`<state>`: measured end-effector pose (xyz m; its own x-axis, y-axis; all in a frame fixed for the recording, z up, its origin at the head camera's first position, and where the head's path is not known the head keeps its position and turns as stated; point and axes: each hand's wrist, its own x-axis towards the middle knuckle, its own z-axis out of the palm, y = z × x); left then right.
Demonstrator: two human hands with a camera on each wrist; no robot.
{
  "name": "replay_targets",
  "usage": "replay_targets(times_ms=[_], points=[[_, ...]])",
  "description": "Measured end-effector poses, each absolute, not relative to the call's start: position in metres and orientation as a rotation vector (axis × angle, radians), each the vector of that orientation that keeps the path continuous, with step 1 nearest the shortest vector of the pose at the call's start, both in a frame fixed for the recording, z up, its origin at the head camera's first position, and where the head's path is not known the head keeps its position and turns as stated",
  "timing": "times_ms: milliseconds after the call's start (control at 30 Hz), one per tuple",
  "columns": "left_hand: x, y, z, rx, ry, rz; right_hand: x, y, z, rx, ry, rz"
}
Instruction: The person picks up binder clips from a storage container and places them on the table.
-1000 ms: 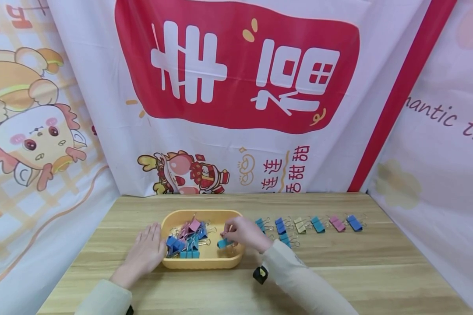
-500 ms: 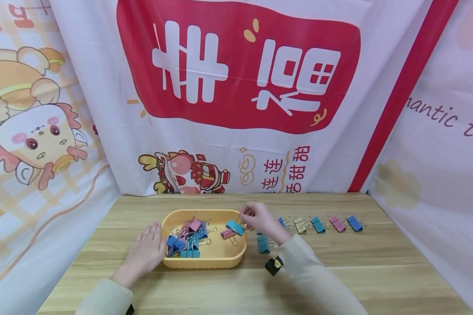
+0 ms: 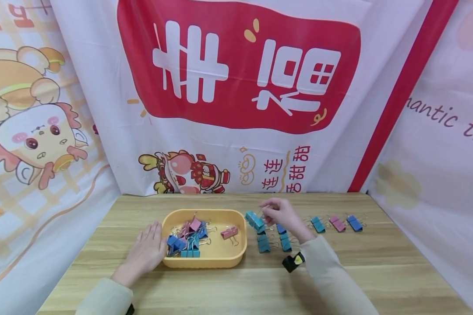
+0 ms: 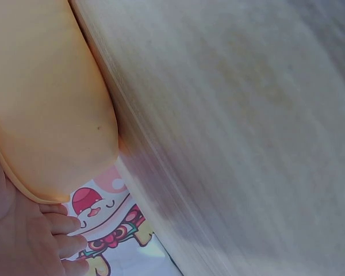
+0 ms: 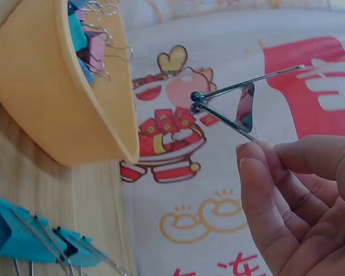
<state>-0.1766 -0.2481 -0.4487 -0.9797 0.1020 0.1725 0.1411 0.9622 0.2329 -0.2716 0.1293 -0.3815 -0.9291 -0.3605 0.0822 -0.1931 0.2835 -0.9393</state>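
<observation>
In the head view a teal binder clip (image 3: 255, 222) hangs just past the right end of the yellow tray (image 3: 205, 263). My right hand (image 3: 282, 217) pinches it by one wire handle between thumb and fingertips. The right wrist view shows that clip (image 5: 245, 112) edge-on, its two handles spread apart. With straight fingers, my left hand (image 3: 146, 248) rests against the tray's left end; the left wrist view catches those fingers (image 4: 57, 247) beside the tray wall (image 4: 52, 103). Inside the tray lie a heap of mixed clips (image 3: 187, 240) and a separate pink clip (image 3: 229, 232).
Right of the tray, clips stand in rows on the wooden table (image 3: 236, 291). The front row has two teal clips, one left (image 3: 263, 243) and one right (image 3: 285, 242). Behind, a teal clip (image 3: 318, 224), a pink clip (image 3: 337, 223) and a blue clip (image 3: 354, 223) show; my right hand covers others.
My right hand has lifted the teal clip out of the tray and carried it rightward past the rim. The pink clip under it stays in the tray. My left hand keeps its place.
</observation>
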Motion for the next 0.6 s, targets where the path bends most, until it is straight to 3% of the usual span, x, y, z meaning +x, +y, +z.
replay_targets(times_ms=[600], points=[[-0.175,-0.248,-0.448,-0.200,-2.932,-0.362,-0.274,0.195,-0.394,-0.371,2.317,-1.884]])
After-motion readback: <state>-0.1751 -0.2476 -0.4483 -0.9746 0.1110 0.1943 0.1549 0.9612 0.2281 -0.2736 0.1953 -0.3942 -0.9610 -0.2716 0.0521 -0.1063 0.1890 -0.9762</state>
